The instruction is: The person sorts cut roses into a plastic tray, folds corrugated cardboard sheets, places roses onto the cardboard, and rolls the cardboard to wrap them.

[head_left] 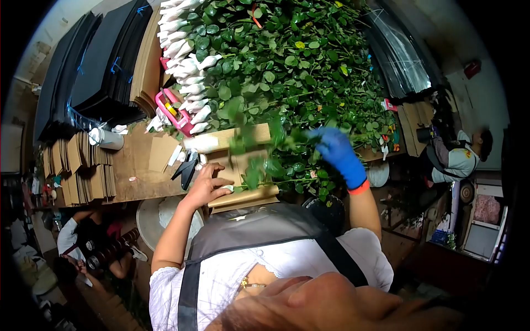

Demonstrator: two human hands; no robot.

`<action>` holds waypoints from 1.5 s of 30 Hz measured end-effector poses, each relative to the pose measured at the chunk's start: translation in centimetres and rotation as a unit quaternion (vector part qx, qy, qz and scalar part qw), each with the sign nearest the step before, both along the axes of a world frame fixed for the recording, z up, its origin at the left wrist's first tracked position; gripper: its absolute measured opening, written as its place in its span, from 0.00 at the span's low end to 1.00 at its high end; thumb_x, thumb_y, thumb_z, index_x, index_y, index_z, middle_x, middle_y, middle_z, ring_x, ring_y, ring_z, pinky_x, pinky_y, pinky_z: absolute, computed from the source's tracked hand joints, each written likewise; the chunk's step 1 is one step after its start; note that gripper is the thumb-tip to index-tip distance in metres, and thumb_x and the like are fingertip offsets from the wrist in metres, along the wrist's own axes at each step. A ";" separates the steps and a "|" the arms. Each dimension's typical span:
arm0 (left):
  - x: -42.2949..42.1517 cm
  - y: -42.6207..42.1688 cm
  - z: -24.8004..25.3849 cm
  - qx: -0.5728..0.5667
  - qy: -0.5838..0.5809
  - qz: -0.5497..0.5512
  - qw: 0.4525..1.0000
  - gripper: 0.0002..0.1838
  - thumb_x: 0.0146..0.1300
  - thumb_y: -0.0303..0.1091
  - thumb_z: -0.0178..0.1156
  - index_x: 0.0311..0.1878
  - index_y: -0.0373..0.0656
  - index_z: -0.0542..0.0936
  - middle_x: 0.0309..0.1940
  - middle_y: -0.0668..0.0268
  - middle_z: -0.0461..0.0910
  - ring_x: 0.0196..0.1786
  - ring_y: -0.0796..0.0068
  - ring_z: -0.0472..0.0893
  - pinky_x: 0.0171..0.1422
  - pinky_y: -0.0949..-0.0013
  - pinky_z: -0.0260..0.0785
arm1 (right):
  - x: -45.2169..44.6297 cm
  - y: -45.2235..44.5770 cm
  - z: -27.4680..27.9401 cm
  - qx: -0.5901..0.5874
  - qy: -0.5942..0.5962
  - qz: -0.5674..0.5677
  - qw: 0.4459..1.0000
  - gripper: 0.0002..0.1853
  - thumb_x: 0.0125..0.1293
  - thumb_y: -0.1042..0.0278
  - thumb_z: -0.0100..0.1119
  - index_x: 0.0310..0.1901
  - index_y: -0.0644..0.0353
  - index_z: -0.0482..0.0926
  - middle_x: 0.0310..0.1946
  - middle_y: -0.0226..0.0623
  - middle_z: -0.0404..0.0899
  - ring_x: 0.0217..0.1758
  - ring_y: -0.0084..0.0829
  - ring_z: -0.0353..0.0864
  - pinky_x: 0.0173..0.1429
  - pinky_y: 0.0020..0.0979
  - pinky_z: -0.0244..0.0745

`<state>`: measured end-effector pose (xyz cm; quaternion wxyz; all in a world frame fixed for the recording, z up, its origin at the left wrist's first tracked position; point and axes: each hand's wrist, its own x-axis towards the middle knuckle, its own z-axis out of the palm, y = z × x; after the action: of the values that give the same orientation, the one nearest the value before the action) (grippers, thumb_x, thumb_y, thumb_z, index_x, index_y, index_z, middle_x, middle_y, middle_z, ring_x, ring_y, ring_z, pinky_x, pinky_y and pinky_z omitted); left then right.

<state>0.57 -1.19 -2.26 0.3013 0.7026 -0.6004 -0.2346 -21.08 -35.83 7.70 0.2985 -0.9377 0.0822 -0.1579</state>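
Note:
My left hand (207, 186) is bare and rests with its fingers apart at the left edge of a corrugated cardboard wrapper (237, 161). Close to its fingertips is a small white piece (227, 188), whose kind I cannot make out. My right hand (335, 151), in a blue glove with an orange cuff, is closed around leafy rose stems (287, 138), smeared by motion. These leaves hang over the wrapper. Behind lies a big heap of leafy rose stems (276, 71), with white-sleeved flower heads (190, 88) along its left side.
A pink tape dispenser (172, 110), black-handled scissors (187, 168) and a white roll (106, 139) lie on the wooden table (135, 176). Cardboard stacks (88, 171) and dark sheets (107, 60) stand left. One person (458, 157) is at right, another (83, 243) at lower left.

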 end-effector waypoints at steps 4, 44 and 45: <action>-0.5 0.5 -1.6 0.009 0.127 0.110 0.986 0.56 0.41 0.45 0.81 0.74 0.42 0.62 0.64 0.54 0.73 0.66 0.53 0.73 0.72 0.55 0.60 | -4.8 1.0 -7.9 -0.066 0.210 0.033 0.975 0.10 0.60 0.61 0.65 0.41 0.52 0.80 0.34 0.38 0.81 0.41 0.45 0.81 0.45 0.41 0.77; -0.6 -0.4 -1.1 0.008 0.163 0.123 0.979 0.28 0.59 0.33 0.71 0.64 0.44 0.76 0.57 0.57 0.78 0.52 0.63 0.82 0.54 0.66 0.77 | 3.5 0.3 -3.5 -0.251 0.203 -0.077 0.943 0.13 0.61 0.59 0.63 0.48 0.48 0.81 0.40 0.36 0.81 0.44 0.40 0.82 0.50 0.41 0.75; -0.6 -0.4 -1.1 0.006 0.163 0.117 0.980 0.28 0.60 0.33 0.70 0.64 0.43 0.75 0.57 0.57 0.78 0.52 0.63 0.82 0.54 0.65 0.77 | 6.2 -0.8 -3.6 -0.251 0.076 -0.082 0.961 0.11 0.64 0.62 0.60 0.47 0.51 0.81 0.39 0.36 0.81 0.43 0.41 0.81 0.48 0.41 0.75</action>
<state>0.01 -1.62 -3.38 0.4163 0.7220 -0.4557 -0.3127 -14.84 -36.64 4.13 0.0321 -0.9817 0.1392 -0.1259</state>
